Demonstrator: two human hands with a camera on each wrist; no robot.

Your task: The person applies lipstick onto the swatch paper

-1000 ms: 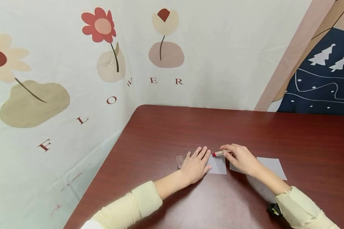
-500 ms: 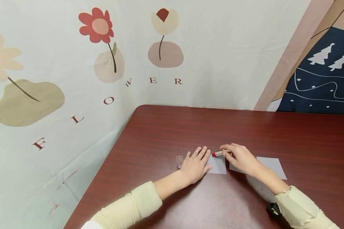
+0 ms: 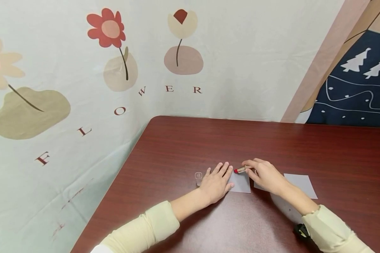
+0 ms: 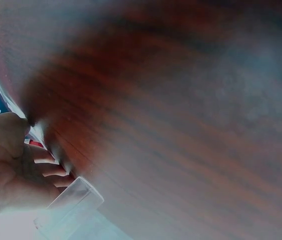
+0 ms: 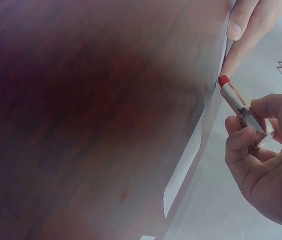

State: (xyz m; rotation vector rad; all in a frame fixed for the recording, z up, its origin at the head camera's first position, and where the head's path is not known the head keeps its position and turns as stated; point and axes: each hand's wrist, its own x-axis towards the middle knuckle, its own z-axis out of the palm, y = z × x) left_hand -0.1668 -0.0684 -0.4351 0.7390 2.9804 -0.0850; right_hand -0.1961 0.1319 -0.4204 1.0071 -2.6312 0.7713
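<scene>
My right hand (image 3: pixel 266 175) pinches a lipstick (image 5: pixel 238 100) between thumb and fingers. Its red tip (image 3: pixel 235 171) points left and meets the upper part of a small white sheet of paper (image 3: pixel 241 182). Flat on the left side of that sheet lies my left hand (image 3: pixel 216 183), fingers straight and spread. A clear lipstick cap (image 3: pixel 198 176) stands just left of the left hand; in the left wrist view the clear cap (image 4: pixel 71 205) shows near the fingers. Whether there is a mark under the tip is too small to tell.
Another white sheet of paper (image 3: pixel 301 184) lies to the right, partly behind the right hand and forearm. The dark red wooden table (image 3: pixel 183 140) meets a cloth backdrop (image 3: pixel 250 59) with printed flowers and letters. A black band (image 3: pixel 302 231) sits at the right forearm.
The lipstick tip has shifted very slightly left with the right hand. The left hand, the paper and the cap keep their places.
</scene>
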